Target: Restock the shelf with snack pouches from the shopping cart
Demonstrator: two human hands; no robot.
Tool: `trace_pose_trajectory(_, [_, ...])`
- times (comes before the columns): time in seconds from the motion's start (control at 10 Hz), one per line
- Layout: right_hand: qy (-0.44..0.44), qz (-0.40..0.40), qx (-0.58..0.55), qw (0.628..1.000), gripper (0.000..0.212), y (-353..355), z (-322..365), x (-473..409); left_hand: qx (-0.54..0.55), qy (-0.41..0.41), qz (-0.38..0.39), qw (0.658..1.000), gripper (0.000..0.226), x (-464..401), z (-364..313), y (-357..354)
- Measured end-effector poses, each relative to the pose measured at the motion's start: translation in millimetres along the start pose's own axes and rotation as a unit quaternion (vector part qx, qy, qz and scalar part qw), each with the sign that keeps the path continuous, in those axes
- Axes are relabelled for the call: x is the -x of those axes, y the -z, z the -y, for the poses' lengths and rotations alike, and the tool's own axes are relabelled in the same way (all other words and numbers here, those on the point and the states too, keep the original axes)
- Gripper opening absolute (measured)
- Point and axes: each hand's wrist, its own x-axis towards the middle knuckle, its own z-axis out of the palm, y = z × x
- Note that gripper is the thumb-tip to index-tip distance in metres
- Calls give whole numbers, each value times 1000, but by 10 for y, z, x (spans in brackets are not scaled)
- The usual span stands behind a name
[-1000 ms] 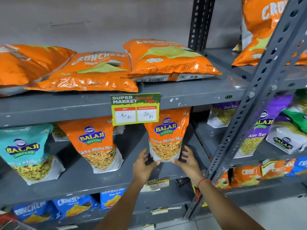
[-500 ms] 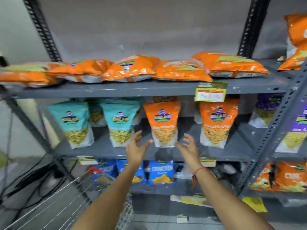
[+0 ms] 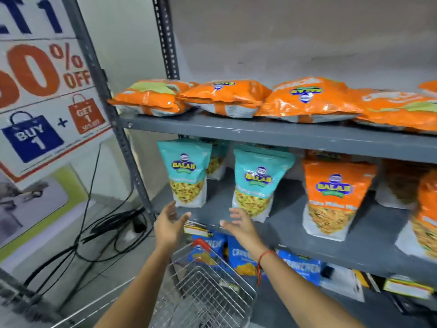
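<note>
My left hand and my right hand are both empty, palms facing each other with fingers spread, just in front of the middle shelf's front edge. On that grey shelf stand two teal snack pouches and, to the right, orange snack pouches. Flat orange chip bags lie in a row on the upper shelf. The wire shopping cart with a red handle tip sits below my forearms; I cannot see what it holds.
Blue chip bags fill the lower shelf. A slotted grey upright marks the rack's left end. A discount poster hangs at the left, and black cables trail over the floor beneath it.
My view has swung left along the rack, from the orange pouches to the teal ones. Both hands drew back from the orange pouch, still empty, and the cart has come into view below.
</note>
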Motion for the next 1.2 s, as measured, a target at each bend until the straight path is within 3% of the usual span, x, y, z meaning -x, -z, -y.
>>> trace_pose_trajectory(0.1, [-15, 19, 35, 999, 53, -287, -11, -511, 2, 25, -9, 1000, 80, -445, 206, 22])
trace_pose_trajectory(0.2, [-27, 30, 51, 998, 55, -516, -58, -973, -16, 43, 7, 999, 82, -905, 402, -40])
trace_pose_trajectory(0.4, [-44, 70, 69, 994, 80, -814, -169, -1583, -20, 77, 64, 995, 88, -1639, 727, -197])
trace_pose_trajectory(0.5, [-32, 59, 74, 995, 73, -930, -229, -1724, 10, 79, 82, 993, 105, -1757, 774, -241])
trace_pose_trajectory(0.6, [-15, 36, 87, 995, 55, -1004, -307, -1815, 20, 69, 87, 994, 105, -1813, 816, -273])
trace_pose_trajectory(0.8, [-5, 8, 84, 996, 43, -999, -397, -1893, 52, 71, 92, 992, 69, -1803, 787, -319])
trace_pose_trajectory(0.9, [-13, 18, 71, 997, 57, -970, -357, -1825, 75, 65, 83, 992, 66, -1671, 691, -318])
trace_pose_trajectory(1.0, [-31, 6, 46, 998, 85, -931, -373, -1628, 63, 58, 46, 995, 60, -1447, 637, -259])
trace_pose_trajectory(1.1, [-52, -11, 30, 998, 85, -802, -264, -1279, 3, 27, 8, 1000, 43, -1205, 598, -183])
trace_pose_trajectory(1.2, [-28, -49, 22, 998, 77, -649, -94, -869, -59, -60, -33, 996, 35, -864, 423, -121])
